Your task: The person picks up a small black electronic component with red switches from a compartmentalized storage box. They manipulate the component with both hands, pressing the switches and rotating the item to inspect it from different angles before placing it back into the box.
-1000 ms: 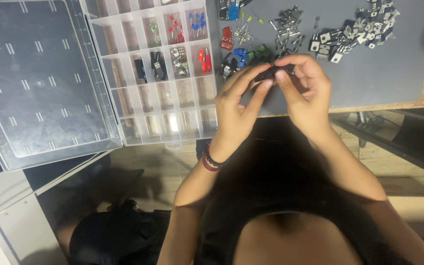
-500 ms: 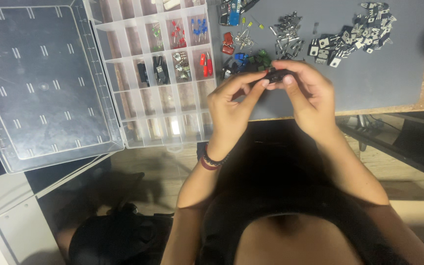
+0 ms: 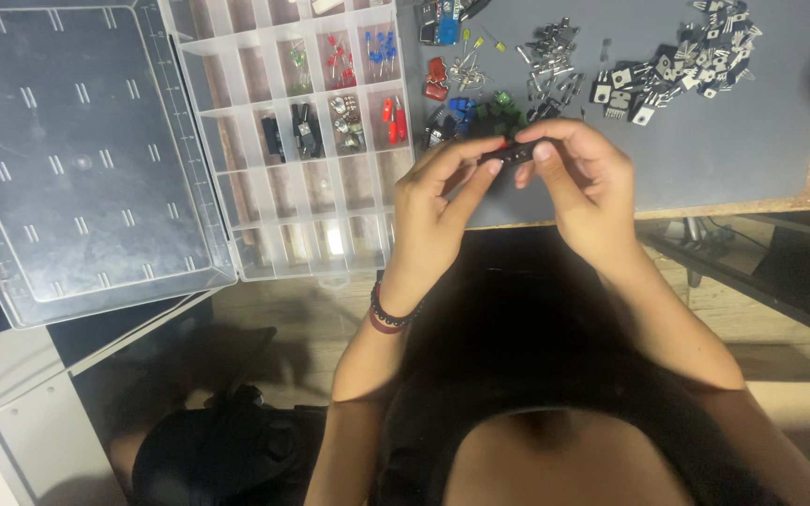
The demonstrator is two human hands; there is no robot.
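At the far left lies the clear lid (image 3: 77,159) of an organiser case, folded flat open and holding nothing. Hinged to its right is the compartment tray (image 3: 297,141), a grid of small clear bins. In its upper row sit green LEDs (image 3: 300,58), red LEDs (image 3: 339,64) and blue LEDs (image 3: 382,45), each in its own bin. The row beneath holds black parts (image 3: 305,131), a bin of mixed small silvery pieces (image 3: 349,122) and two red components (image 3: 393,120). The lower bins appear bare.

Right of the tray, the left hand (image 3: 438,201) and right hand (image 3: 578,187) meet above the near edge of a grey mat (image 3: 733,150). Both pinch a small black component (image 3: 516,150) between thumb and fingertips, one at each end, fingers closed tight on it; it is raised off the mat.

On the mat behind the hands lie loose blue and green parts (image 3: 480,108), then a cluster of metal-legged pieces (image 3: 550,61), and farthest right a pile of black tabbed transistors (image 3: 686,61).
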